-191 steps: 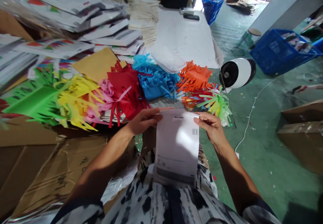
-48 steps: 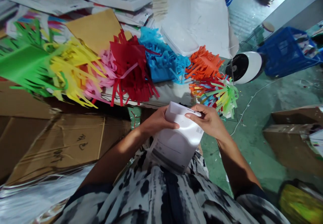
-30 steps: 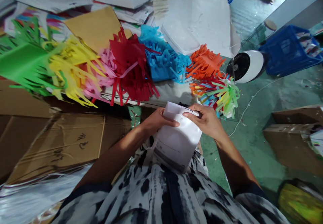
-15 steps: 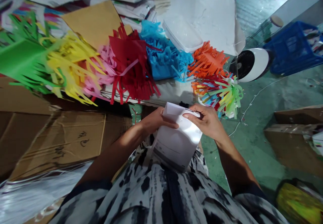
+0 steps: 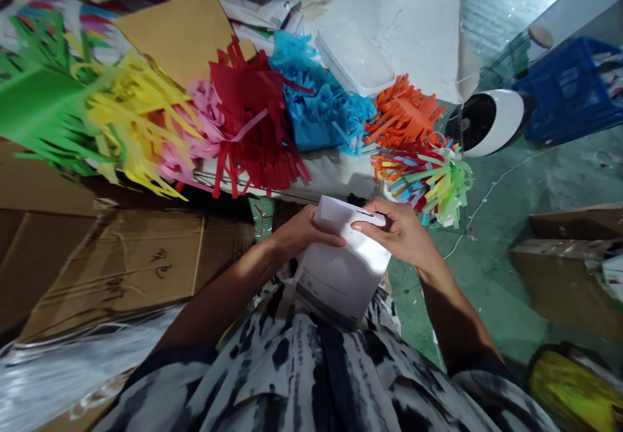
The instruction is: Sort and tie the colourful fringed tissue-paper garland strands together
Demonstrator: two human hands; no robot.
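Note:
Both my hands hold a white plastic pouch (image 5: 341,273) with grey print near its bottom, over my lap. My left hand (image 5: 304,232) grips its upper left side, thumb across the front. My right hand (image 5: 396,232) is closed on its top right corner, fingers pressed along the top edge. Just beyond them, on the table edge, lies a bundle of mixed fringed paper strips (image 5: 431,182). Behind it lie fringed paper piles: orange (image 5: 402,111), blue (image 5: 316,111), red (image 5: 253,120), pink (image 5: 195,127), yellow (image 5: 136,120) and green (image 5: 39,104).
A clear plastic lid (image 5: 353,59) and a brown envelope (image 5: 180,33) lie on the table (image 5: 413,23). A white desk fan (image 5: 489,120) stands at its right corner. Cardboard boxes (image 5: 111,270) sit left, more boxes (image 5: 569,270) right, a blue crate (image 5: 569,91) on the green floor.
Over the last seconds the pouch's top has gone from held flat and upright to folded over under my fingers. In the last half second my hands barely move; the view shifts slightly.

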